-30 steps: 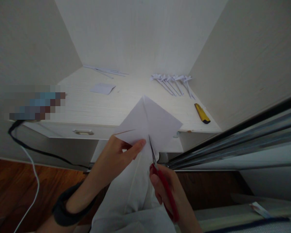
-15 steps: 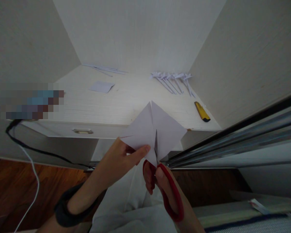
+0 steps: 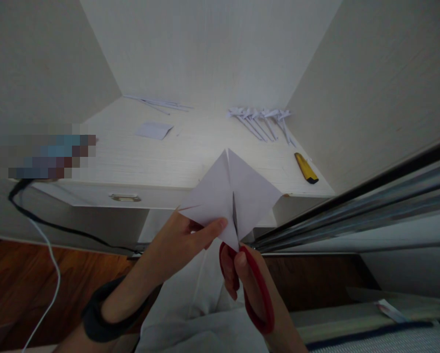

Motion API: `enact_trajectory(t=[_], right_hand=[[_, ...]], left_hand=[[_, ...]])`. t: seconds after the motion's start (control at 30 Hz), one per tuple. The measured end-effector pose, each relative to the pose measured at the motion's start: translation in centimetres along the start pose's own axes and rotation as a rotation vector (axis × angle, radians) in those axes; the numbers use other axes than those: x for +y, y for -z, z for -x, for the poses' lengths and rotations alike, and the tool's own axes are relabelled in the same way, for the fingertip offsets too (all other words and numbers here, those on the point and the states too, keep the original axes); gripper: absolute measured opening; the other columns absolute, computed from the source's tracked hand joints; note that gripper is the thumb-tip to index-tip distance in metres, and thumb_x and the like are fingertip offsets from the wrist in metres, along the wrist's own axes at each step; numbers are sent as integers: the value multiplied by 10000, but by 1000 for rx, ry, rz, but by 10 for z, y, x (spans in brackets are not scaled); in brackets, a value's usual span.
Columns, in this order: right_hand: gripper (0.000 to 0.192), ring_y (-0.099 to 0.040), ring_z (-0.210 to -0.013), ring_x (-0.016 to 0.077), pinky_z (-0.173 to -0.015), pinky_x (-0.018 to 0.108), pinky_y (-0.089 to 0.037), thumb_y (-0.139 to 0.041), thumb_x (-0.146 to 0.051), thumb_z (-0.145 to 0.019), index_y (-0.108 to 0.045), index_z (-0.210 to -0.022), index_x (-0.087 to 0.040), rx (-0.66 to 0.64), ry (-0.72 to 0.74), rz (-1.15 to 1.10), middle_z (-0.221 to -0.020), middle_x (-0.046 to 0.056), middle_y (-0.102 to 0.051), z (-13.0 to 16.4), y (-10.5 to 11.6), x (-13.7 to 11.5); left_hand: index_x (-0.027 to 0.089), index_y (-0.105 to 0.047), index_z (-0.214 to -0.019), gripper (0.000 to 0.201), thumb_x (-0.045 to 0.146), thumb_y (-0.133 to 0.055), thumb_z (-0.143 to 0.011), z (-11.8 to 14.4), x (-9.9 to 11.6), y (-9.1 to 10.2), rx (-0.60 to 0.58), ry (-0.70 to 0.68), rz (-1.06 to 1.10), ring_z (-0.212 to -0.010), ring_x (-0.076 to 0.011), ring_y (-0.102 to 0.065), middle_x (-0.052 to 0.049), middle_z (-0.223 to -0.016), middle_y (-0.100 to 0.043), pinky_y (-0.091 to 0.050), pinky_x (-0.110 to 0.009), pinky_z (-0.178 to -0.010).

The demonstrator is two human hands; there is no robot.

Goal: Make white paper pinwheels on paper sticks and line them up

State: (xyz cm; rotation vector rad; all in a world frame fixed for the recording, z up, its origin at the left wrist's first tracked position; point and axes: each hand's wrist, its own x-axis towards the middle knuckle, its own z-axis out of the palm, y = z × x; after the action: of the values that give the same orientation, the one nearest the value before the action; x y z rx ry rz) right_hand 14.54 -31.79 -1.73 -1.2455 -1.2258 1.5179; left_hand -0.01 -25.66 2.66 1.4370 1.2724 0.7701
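Observation:
My left hand (image 3: 190, 240) pinches a square of white paper (image 3: 212, 191) near its lower left edge, thumb on top. The sheet is turned with a corner towards me, and slits run in from its corners. Red-handled scissors (image 3: 261, 299) sit in my right hand (image 3: 247, 269), with thumb and fingers through the loops. A blade lies in the slit at the near corner, and the rest of the blades is hidden by the paper.
On the white desk (image 3: 106, 162) lie thin paper sticks (image 3: 161, 104), a small paper piece (image 3: 154, 130), several paper pinwheels on sticks (image 3: 260, 120) and a yellow utility knife (image 3: 305, 168). A black cable (image 3: 65, 228) hangs at left; metal rails (image 3: 352, 211) run along the right.
The scissor handles have drawn closer together, and my right hand has shifted slightly. The paper stays in my left hand, almost where it was.

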Motion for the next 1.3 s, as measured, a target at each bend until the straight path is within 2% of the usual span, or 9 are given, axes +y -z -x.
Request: enact_trajectory(t=[0.13, 0.37, 0.67, 0.9, 1.1, 1.3], right_hand=[[586, -309, -394, 68, -412, 221, -255, -395, -787, -763, -360, -609, -222, 29, 2, -7, -444, -80, -305, -2, -2, -3], [618, -274, -361, 47, -358, 194, -199, -403, -811, -735, -407, -622, -203, -6, -34, -64, -438, -81, -321, -3, -2, 1], [618, -288, -345, 46, -348, 185, -218, -392, -814, -735, -401, -634, -205, 5, -20, -25, -419, -80, -338, -5, -1, 2], [584, -301, -342, 45, -355, 184, -238, -386, -757, -798, -402, -623, -199, 2, -3, 14, -412, -75, -351, -3, 1, 3], [592, -300, -329, 44, -337, 189, -237, -401, -770, -778, -398, -606, -204, 3, -6, 21, -430, -75, -340, -4, 1, 2], [595, -284, -348, 45, -344, 196, -221, -425, -781, -754, -400, -608, -204, 23, 21, 44, -445, -73, -336, -5, 1, 3]], left_hand=[[183, -557, -624, 270, 424, -585, -742, 1, -1, 0, 4, 5, -1, -502, -138, -516, 24, -522, -533, -435, -252, -500], [188, -534, -592, 272, 418, -588, -728, 1, 2, 0, 10, 8, 8, -491, -133, -499, 27, -505, -510, -443, -254, -501], [181, -524, -570, 275, 377, -579, -754, 0, 1, 0, -10, -33, 27, -481, -108, -467, 36, -502, -493, -385, -216, -466], [180, -498, -561, 287, 374, -570, -759, 0, 1, -2, -22, -21, 35, -465, -95, -432, 43, -490, -465, -351, -209, -447], [179, -496, -551, 290, 359, -549, -773, 0, 0, 0, -46, -47, 14, -471, -92, -424, 43, -496, -459, -338, -205, -447], [179, -504, -558, 263, 350, -572, -746, 1, 1, -1, -23, -22, 54, -455, -91, -419, 49, -486, -454, -337, -205, -433]])
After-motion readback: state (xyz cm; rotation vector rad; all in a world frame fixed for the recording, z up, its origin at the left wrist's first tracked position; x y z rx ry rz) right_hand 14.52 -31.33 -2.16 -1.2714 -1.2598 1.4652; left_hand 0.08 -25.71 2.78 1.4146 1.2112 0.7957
